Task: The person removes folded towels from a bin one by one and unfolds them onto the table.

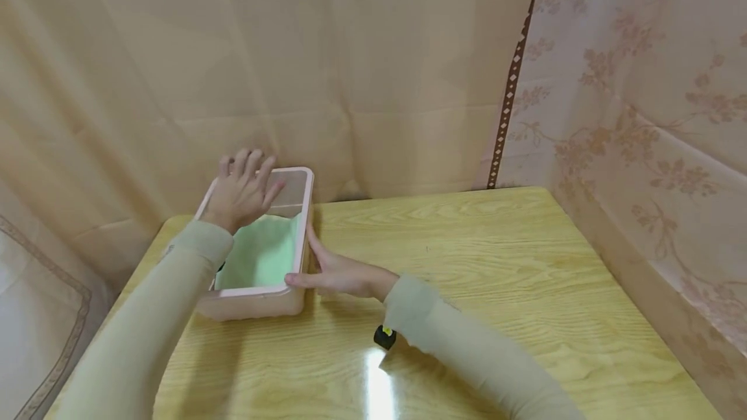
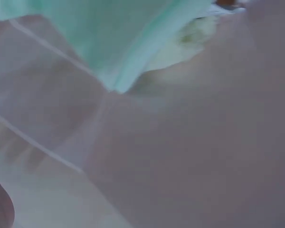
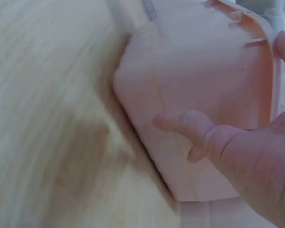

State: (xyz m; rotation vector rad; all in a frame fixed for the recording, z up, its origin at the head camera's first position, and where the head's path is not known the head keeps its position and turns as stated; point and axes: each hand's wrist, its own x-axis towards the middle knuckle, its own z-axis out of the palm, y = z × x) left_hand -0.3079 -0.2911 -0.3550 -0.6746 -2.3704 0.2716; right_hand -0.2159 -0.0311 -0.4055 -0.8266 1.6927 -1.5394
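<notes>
A pink plastic storage bin (image 1: 257,306) with a pale rim stands at the left of the table. Light green cloth (image 1: 259,255) lies inside; its folded edge also shows in the left wrist view, beside a whitish piece (image 2: 183,47) I cannot identify. My left hand (image 1: 242,190) is over the bin's far left part, fingers spread and pointing away; whether it touches the rim is unclear. At the near right corner, my right hand (image 1: 341,274) rests against the bin, its thumb at the rim and its extended fingers (image 3: 180,123) along the outer wall.
The wooden table (image 1: 467,264) extends to the right of the bin. A beige curtain (image 1: 350,83) hangs behind it, and a floral cloth (image 1: 659,115) covers the right side. A small black device (image 1: 385,337) sits beneath my right wrist.
</notes>
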